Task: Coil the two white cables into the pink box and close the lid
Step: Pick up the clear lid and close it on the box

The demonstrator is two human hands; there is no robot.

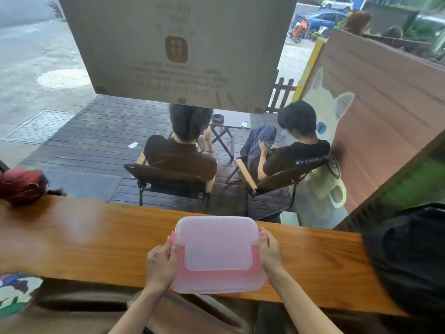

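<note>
With the pink box [218, 255] at lower centre on the wooden counter [72, 237], your left hand [160, 265] and right hand [270, 253] curl around its sides; grip these light, slippery, flexible plastic edges firmly.

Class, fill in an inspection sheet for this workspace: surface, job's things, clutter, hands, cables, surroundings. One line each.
Surface: wooden counter, glossy, facing a window.
Job's things: pink box on the counter's near edge, lid on; whether it is latched cannot be told.
Clutter: red helmet at far left; black bag at right.
Hands: left hand holds the box's left side, thumb on the lid; right hand holds the right side.
Cables: nothing seen; the lid is too cloudy to show any inside.
Surroundings: two people seated on chairs on a dark deck outside, backs to the camera; street and parked cars beyond.
</note>
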